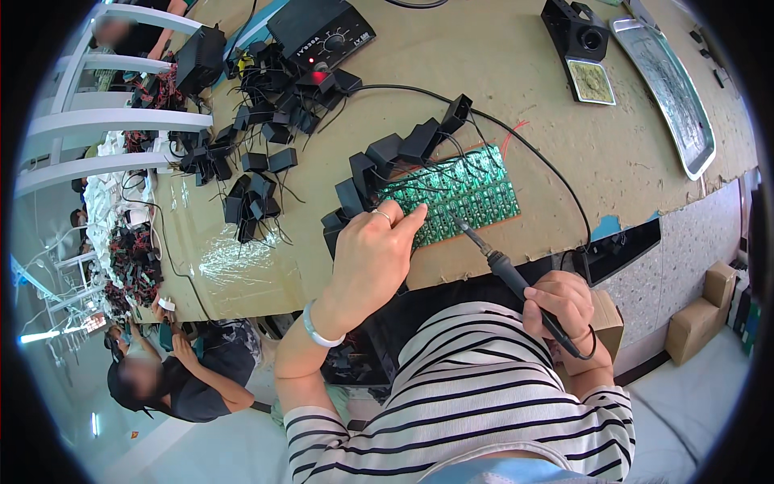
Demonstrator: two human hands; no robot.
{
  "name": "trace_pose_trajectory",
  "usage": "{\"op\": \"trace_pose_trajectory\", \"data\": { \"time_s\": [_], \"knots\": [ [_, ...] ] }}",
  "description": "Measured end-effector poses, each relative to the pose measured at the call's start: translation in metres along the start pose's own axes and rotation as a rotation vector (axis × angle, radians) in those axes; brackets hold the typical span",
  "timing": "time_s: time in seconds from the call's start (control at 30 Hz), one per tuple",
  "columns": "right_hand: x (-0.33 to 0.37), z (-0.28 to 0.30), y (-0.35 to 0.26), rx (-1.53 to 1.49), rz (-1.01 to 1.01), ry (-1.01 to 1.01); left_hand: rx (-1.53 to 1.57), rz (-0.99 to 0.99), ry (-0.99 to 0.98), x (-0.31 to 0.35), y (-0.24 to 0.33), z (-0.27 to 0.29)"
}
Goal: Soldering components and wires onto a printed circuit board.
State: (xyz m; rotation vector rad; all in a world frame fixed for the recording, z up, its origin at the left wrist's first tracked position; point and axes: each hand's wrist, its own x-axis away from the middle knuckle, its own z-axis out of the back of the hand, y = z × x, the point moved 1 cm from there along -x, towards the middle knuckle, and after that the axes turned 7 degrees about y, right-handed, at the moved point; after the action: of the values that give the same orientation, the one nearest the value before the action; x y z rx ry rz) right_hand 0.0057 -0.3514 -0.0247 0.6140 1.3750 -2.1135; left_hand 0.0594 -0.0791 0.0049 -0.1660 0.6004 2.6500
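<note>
A green circuit board panel lies on the table in front of me, with many small sections. My right hand is wrapped round the dark handle of a soldering iron, whose metal tip reaches the panel's near side. Over the panel's left part, my left hand is closed with thumb and forefinger pinched together close to the tip. What the pinch holds, perhaps a thin wire, is too small to make out. Several black box-shaped parts with thin black wires line the panel's far and left edges.
A black soldering station with a dial and red light stands at the back, beside a pile of black wired parts. An iron stand with a sponge tray and a metal tray are at right. A cable crosses the table. Another person sits at left.
</note>
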Motion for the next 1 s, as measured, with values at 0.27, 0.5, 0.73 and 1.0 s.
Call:
{"op": "trace_pose_trajectory", "data": {
  "time_s": [0.27, 0.5, 0.73, 1.0],
  "knots": [
    [-0.001, -0.012, 0.009, -0.054, -0.002, -0.009, 0.007, -0.012, 0.071, -0.002, 0.0, -0.005],
    [-0.006, -0.018, 0.006, -0.059, 0.023, -0.005, -0.048, -0.065, 0.049, -0.006, 0.003, -0.004],
    [-0.009, -0.015, 0.004, -0.034, 0.014, -0.026, -0.062, -0.068, 0.032, -0.005, 0.005, -0.007],
    [-0.007, -0.014, 0.002, -0.026, 0.009, -0.075, -0.095, -0.055, 0.029, -0.005, 0.01, -0.009]
  ]
}}
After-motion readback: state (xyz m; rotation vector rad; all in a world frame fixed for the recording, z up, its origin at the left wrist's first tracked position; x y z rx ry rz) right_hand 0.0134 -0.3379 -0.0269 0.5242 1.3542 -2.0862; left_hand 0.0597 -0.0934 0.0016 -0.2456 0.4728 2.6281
